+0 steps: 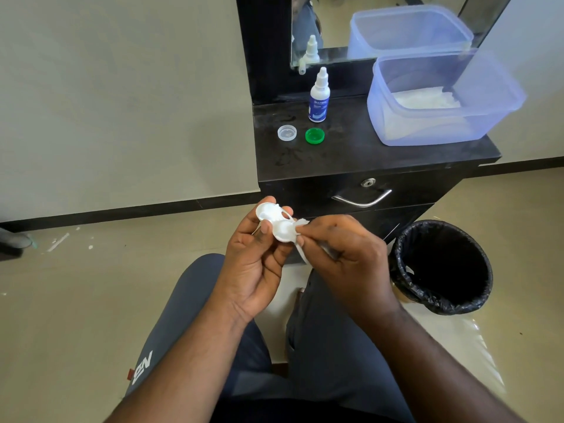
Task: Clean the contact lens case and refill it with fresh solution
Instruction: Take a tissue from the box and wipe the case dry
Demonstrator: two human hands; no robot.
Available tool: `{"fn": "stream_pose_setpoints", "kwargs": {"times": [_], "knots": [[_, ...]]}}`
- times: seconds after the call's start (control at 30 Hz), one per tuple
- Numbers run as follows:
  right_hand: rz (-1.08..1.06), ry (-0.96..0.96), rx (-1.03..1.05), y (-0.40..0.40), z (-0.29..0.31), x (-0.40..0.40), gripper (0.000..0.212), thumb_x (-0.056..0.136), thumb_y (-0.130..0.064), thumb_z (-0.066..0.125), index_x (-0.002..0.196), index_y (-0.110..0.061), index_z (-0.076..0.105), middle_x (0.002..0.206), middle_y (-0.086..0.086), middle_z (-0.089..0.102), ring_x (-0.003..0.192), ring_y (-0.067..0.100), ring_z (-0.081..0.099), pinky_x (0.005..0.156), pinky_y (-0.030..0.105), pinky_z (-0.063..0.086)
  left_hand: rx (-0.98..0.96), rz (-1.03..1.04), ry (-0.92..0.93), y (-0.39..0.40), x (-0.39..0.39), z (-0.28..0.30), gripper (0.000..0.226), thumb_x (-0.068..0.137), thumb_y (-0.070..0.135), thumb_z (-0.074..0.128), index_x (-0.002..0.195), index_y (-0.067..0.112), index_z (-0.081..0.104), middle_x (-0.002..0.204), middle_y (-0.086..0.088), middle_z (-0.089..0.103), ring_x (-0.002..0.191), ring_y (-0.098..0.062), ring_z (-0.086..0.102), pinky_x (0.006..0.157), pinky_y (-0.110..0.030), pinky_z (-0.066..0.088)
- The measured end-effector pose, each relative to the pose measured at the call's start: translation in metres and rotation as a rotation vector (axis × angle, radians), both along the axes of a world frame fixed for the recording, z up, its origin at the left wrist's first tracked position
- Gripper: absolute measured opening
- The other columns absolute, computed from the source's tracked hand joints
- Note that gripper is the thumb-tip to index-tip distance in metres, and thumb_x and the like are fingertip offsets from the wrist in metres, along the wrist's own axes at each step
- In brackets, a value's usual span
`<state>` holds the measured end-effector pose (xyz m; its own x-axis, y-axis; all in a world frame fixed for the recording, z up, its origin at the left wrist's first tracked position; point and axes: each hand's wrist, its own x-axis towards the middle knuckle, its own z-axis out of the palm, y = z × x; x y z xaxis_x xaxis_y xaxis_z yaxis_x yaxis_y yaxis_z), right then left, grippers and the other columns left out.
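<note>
Left hand (256, 264) holds lens case (276, 222); right hand (341, 248) touching.

Glossy white plastic lens case (274, 221); translucent bluish plastic tub (439, 102); matt black countertop (351, 148); shiny metal drawer handle (361, 198); crinkled glossy black bin liner (409, 270).

Black cabinet (366, 154) ahead of grip, beyond it. Chrome drawer handle (361, 199) just above and right of grip, round keyhole lock (368, 182) over handle. Translucent blue tub (439, 99) far up-right on cabinet top, white material inside. Mirror (381, 25) behind tub, farthest away. Bin with black liner (442, 267) right of grip, on floor. Glossy beige floor (76, 285) left and below.
</note>
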<state>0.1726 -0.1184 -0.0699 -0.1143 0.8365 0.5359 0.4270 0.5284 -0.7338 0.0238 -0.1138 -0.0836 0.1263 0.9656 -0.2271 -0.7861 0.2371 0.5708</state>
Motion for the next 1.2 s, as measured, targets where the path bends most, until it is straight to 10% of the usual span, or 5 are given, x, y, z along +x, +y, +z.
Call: {"fn": "stream_pose_setpoints", "kwargs": {"times": [1.2], "knots": [[-0.106, -0.107, 0.021, 0.008, 0.000, 0.006, 0.011, 0.084, -0.013, 0.069, 0.090, -0.006, 0.075, 0.089, 0.006, 0.068, 0.083, 0.018, 0.063, 0.071, 0.029, 0.053, 0.041, 0.238, 0.326, -0.008, 0.017, 0.015, 0.037, 0.075, 0.002, 0.064, 0.110, 0.014, 0.060, 0.104, -0.013, 0.072, 0.099, -0.026, 0.067, 0.075, -0.029, 0.055]]}}
